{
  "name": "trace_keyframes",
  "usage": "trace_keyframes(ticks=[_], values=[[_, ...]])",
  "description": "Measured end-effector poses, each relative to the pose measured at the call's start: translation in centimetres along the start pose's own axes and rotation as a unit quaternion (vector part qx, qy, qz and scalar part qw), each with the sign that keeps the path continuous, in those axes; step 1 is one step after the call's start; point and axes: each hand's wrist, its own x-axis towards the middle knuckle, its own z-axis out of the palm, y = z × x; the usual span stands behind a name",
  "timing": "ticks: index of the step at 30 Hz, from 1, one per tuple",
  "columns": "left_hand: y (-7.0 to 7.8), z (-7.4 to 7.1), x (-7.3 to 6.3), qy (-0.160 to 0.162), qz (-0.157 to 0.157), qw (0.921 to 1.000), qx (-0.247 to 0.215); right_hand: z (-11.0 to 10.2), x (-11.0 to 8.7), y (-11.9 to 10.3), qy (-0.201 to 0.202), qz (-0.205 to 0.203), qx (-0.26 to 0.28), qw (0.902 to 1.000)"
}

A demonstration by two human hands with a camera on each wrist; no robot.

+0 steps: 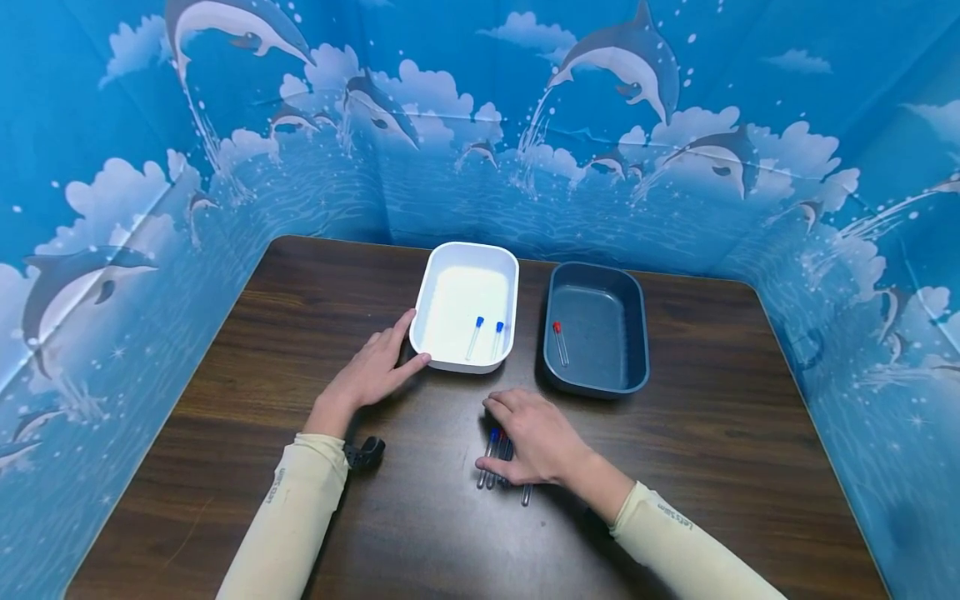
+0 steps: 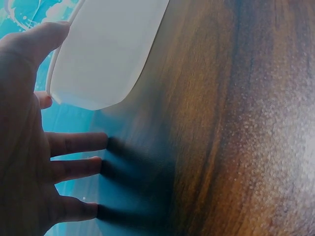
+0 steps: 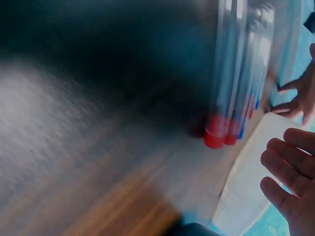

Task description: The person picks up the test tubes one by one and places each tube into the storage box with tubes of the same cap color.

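My left hand (image 1: 372, 367) touches the near left corner of a white tray (image 1: 453, 292), its fingers spread and fairly straight; in the left wrist view three fingers reach past the tray wall. Two blue-capped test tubes lie in that tray, one a left tube (image 1: 473, 340), the other a right tube (image 1: 497, 340). Over a bunch of clear test tubes (image 1: 482, 477) with red and blue caps hovers my right hand (image 1: 536, 437), covering part of the bunch. From the right wrist view, the fingers (image 3: 288, 160) extend apart from the capped tubes (image 3: 229, 83).
A dark blue-grey tray (image 1: 603, 333) stands right of the white one, with a red-capped test tube (image 1: 561, 346) inside. Both sit towards the back of a brown wooden table (image 1: 720, 417). A dolphin-print curtain (image 1: 450, 200) surrounds the far edge and sides.
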Motion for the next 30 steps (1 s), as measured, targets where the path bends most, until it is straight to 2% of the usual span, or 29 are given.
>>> trace_keyframes(ticks=[5, 10, 19, 30], values=[[0.0, -0.1, 0.0, -0.003, -0.003, 1.0000, 0.000, 0.6, -0.3, -0.2, -0.021, 0.000, -0.006, 0.9998], [0.0, -0.1, 0.0, -0.003, -0.005, 1.0000, 0.000, 1.1, -0.5, -0.1, -0.025, 0.000, -0.011, 0.9996], [0.1, -0.2, 0.0, -0.001, -0.004, 1.0000, 0.001, 1.6, -0.8, -0.3, -0.020, 0.004, -0.018, 0.9996], [0.1, -0.1, 0.0, -0.002, -0.004, 1.0000, 0.000, 2.5, -0.7, -0.8, -0.003, -0.014, -0.037, 0.9992]])
